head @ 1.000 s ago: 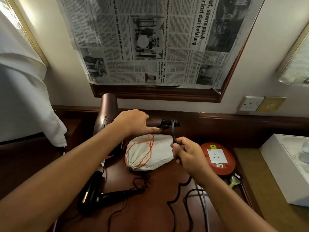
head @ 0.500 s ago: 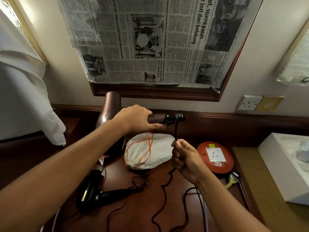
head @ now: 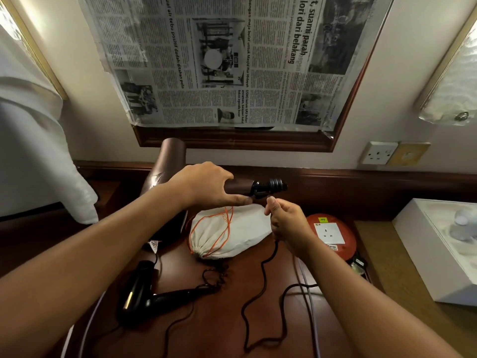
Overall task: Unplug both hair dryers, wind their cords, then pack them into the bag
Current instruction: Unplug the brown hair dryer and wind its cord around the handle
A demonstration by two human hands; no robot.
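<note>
- Black dryer (head: 154,297) lies near left on the counter (head: 232,332), its cord not yet wound.
- Left hand (head: 204,183) grips the brown dryer (head: 165,171) by its handle, held above the counter; that grip is clamped round the handle.
- Bag (head: 229,232), drawstring mouth toward me, sits just below the handle, nothing packed yet.
- Right hand (head: 286,223) pinches the brown dryer's cord (head: 263,270) near the handle end; loose slack trails toward me.
- I judge winding is in hand: next I need loops laid round the handle, slack fed without snagging.
</note>
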